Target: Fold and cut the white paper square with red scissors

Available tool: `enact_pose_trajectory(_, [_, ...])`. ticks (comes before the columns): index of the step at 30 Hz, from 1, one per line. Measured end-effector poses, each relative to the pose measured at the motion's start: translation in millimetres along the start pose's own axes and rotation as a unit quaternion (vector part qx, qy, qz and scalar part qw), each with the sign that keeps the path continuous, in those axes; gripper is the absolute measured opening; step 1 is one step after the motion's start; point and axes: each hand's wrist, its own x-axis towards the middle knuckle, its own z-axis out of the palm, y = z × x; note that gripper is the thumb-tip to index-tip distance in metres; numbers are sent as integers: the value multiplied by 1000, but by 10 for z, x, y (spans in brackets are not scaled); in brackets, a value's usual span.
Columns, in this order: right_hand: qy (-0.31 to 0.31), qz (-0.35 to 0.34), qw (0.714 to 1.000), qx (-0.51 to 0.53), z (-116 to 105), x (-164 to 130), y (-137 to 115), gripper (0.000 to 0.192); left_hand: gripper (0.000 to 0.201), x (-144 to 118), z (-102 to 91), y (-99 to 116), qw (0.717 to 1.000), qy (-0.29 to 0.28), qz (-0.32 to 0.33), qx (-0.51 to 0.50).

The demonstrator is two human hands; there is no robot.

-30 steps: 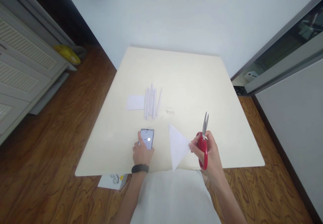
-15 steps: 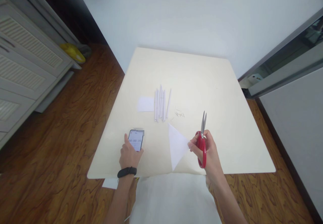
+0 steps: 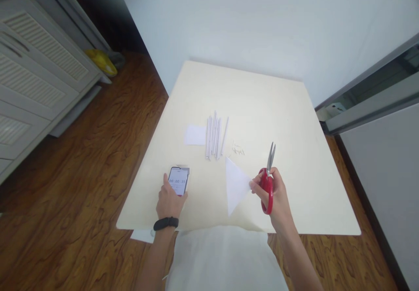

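My left hand (image 3: 169, 200) grips the lower part of a smartphone (image 3: 178, 180), fingers on one edge and thumb by the other. The screen shows a timer reading 00:00:35. In my right hand (image 3: 274, 190) is a pair of red-handled scissors (image 3: 268, 186), blades pointing away from me and slightly apart. The thumb and a finger of that same hand pinch the right corner of a folded white triangle of paper (image 3: 235, 185). Beyond it lie several thin rolled paper sticks (image 3: 214, 136) and a few small pale scraps (image 3: 238, 148).
A white paper sheet (image 3: 195, 135) lies left of the sticks. The cream table (image 3: 262, 103) stands against a white wall. Below its front left edge another piece of white paper (image 3: 142, 235) shows. A louvred cabinet (image 3: 42, 64) and a yellow bag (image 3: 102, 62) are on the left.
The whole view has shifted a little, so the table and things on it appear slightly further right. Both hands keep the same holds.
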Motion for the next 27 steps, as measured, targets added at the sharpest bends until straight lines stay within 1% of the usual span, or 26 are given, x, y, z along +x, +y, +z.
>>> enact_pose_trajectory(5, [-14,-3,1000,1,56,-46,13,25,98,-20,30,23,1000,-1,-4,-23])
enact_pose_trajectory(9, [-30,-6,999,13,101,-107,0,26,99,-67,-11,54,998,-8,3,-64])
enact_pose_trajectory(13, [-48,-6,999,25,125,-169,-41,30,93,-178,-165,182,990,-17,48,-134])
enact_pose_trajectory(15, [-59,-5,998,27,129,-203,-62,30,86,-277,-308,308,977,-45,83,-189])
enact_pose_trajectory(17, [-67,-7,997,26,133,-242,-75,29,66,-413,-501,477,953,-97,127,-257])
enact_pose_trajectory(18, [-71,-9,997,25,136,-264,-76,29,56,-491,-613,572,935,-127,150,-294])
enact_pose_trajectory(20, [-80,-11,996,23,140,-308,-69,27,47,-648,-842,766,900,-178,179,-354])
enact_pose_trajectory(21, [-84,-12,996,22,140,-329,-60,27,45,-717,-947,854,878,-199,185,-395])
enact_pose_trajectory(22, [-87,-13,996,20,137,-348,-48,26,45,-774,-1039,930,818,-244,170,-492])
enact_pose_trajectory(23, [-88,-15,996,19,130,-365,-34,26,43,-816,-1113,992,768,-268,155,-561])
enact_pose_trajectory(24, [-87,-16,996,17,119,-380,-19,26,40,-843,-1168,1037,739,-278,147,-596])
enact_pose_trajectory(25, [-85,-17,996,15,105,-392,-6,25,39,-857,-1203,1068,722,-279,150,-615])
enact_pose_trajectory(26, [-82,-19,996,13,86,-401,5,25,38,-860,-1221,1087,714,-278,155,-623])
enact_pose_trajectory(27, [-77,-20,997,11,66,-408,12,25,37,-854,-1225,1097,720,-273,159,-618])
